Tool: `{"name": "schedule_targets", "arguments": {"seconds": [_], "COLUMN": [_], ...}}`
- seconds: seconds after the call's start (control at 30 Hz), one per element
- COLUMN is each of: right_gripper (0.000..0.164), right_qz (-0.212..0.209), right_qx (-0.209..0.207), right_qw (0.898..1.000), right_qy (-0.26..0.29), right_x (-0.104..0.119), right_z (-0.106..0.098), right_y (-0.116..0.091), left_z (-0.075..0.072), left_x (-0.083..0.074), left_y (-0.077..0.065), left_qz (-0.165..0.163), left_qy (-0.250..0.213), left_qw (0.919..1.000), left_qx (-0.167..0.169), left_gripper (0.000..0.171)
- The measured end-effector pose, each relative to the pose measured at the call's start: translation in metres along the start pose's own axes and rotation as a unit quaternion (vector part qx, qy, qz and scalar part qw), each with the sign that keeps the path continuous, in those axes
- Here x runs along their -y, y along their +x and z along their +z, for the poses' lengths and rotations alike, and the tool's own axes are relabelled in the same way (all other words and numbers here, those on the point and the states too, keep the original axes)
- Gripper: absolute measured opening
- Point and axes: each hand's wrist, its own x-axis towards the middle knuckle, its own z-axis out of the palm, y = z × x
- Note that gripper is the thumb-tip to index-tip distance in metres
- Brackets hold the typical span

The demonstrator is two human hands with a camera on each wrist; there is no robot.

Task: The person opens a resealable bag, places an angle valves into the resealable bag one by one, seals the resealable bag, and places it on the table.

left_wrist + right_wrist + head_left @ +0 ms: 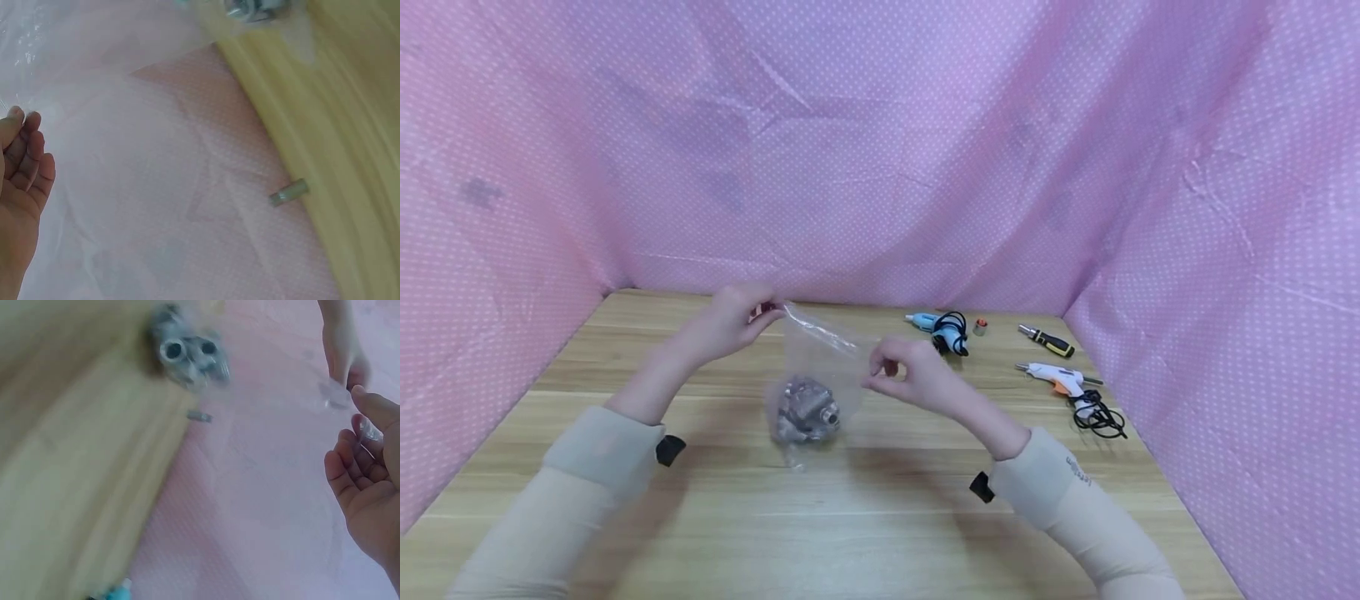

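Note:
A clear plastic bag [823,354] hangs spread between both hands above the wooden table. My left hand [741,317] pinches its upper left corner between thumb and fingertip. On the other side, my right hand [913,375] pinches the bag's right edge, and clear film shows at its fingertips in the right wrist view. Grey metal parts [808,408] lie bunched in the bottom of the bag; some have round hollow ends [174,350]. Beyond the bag, a small metal cylinder [289,192] stands near the table's far edge in the left wrist view.
At the back right lie a light blue corded tool [949,332], a small red-topped container [981,327], and a black and yellow screwdriver [1051,341]. A white glue gun [1060,377] with a coiled cord lies nearer. Pink dotted cloth [880,167] walls the table [820,542].

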Motion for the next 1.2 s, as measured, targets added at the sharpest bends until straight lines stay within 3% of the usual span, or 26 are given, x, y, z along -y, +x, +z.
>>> {"name": "schedule_targets", "arguments": {"seconds": [0.17, 0.4, 0.53, 0.7, 0.77, 0.87, 1.0, 1.1, 1.2], "right_gripper": [0.017, 0.011, 0.01, 0.009, 0.01, 0.011, 0.014, 0.014, 0.015], "right_qz": [0.004, 0.001, -0.003, -0.005, -0.01, -0.027, -0.05, -0.059, -0.056], "right_qx": [-0.028, -0.023, -0.019, -0.003, 0.003, 0.007, 0.005, 0.003, -0.001], "right_qw": [1.0, 1.0, 1.0, 1.0, 1.0, 0.998, 0.997, 0.997, 0.997], "right_qy": [-0.008, -0.017, -0.01, 0.013, 0.027, 0.05, 0.061, 0.056, 0.044], "right_x": [-0.004, -0.017, -0.007, -0.007, -0.012, -0.018, -0.021, -0.021, -0.022], "right_z": [-0.026, -0.055, -0.066, -0.071, -0.071, -0.072, -0.076, -0.08, -0.087], "right_y": [0.015, 0.024, 0.026, 0.023, 0.02, 0.016, 0.014, 0.011, 0.007], "left_z": [-0.018, -0.032, -0.032, -0.024, -0.02, -0.013, -0.007, -0.004, -0.002], "left_x": [-0.014, -0.034, -0.051, -0.066, -0.068, -0.067, -0.058, -0.05, -0.046], "left_y": [0.009, 0.014, 0.018, 0.024, 0.027, 0.031, 0.033, 0.033, 0.033], "left_qz": [0.047, 0.079, 0.108, 0.123, 0.109, 0.062, -0.027, -0.073, -0.081], "left_qy": [0.005, 0.046, 0.067, 0.05, 0.034, -0.005, -0.035, -0.026, -0.017], "left_qw": [0.9985, 0.9958, 0.9919, 0.9911, 0.9932, 0.995, 0.9868, 0.984, 0.988], "left_qx": [-0.026, 0.006, 0.01, 0.0, 0.02, 0.078, 0.156, 0.161, 0.131], "left_gripper": [0.016, 0.015, 0.012, 0.016, 0.017, 0.018, 0.02, 0.014, 0.006]}}
